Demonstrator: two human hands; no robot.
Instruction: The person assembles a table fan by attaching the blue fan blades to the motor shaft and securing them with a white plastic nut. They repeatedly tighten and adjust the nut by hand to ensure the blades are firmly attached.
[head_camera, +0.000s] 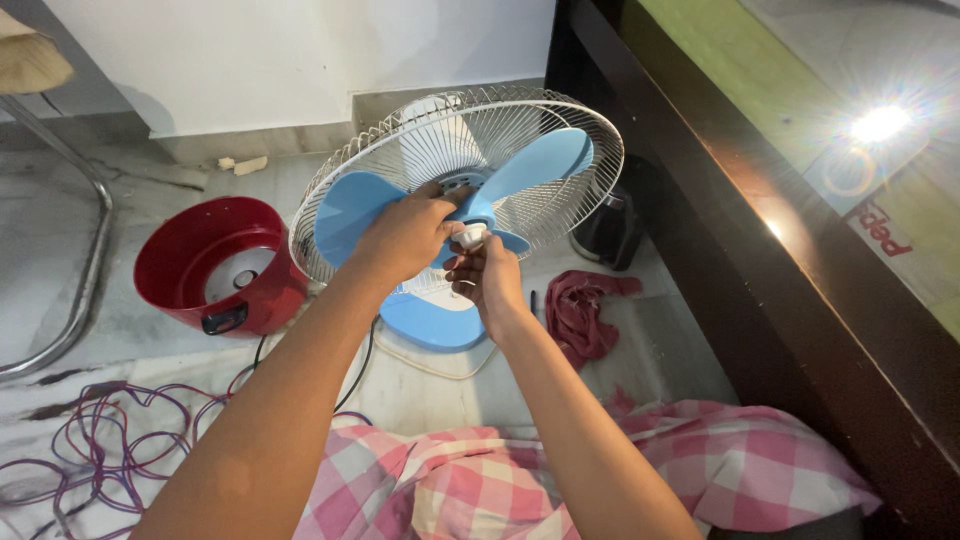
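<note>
While both hands meet at the middle of the fan, the scene reads as follows.

Left hand fingers: the left hand (405, 235) is curled loosely over the hub of the blue fan blades (530, 165), fingers bent and pressed against the plastic, steadying it rather than clenched.
Right hand fingers: the right hand (490, 275) is pinched shut on the small white cap (471, 236) at the blade centre, thumb and fingertips closed around it.
Hand pose: both forearms stretch forward from the lower edge of the view and converge at the hub; the left comes from the lower left with its back to the camera, the right sits just below and beside it, wrist turned up.
Fan position: the table fan stands on the pale floor just ahead of the person's knees, tilted back, with its rear wire guard (590, 130) behind the blades and its blue base (435, 320) under the hands.
Counts: two hands, three blades, one white cap, one wire guard in place.
Surroundings: a red round appliance housing (190, 250) sits left of the fan, a red cloth (580, 310) right of it, a dark jug (605, 230) behind, tangled wires (100, 440) at lower left, pink checked fabric (720, 470) over the knees.
</note>
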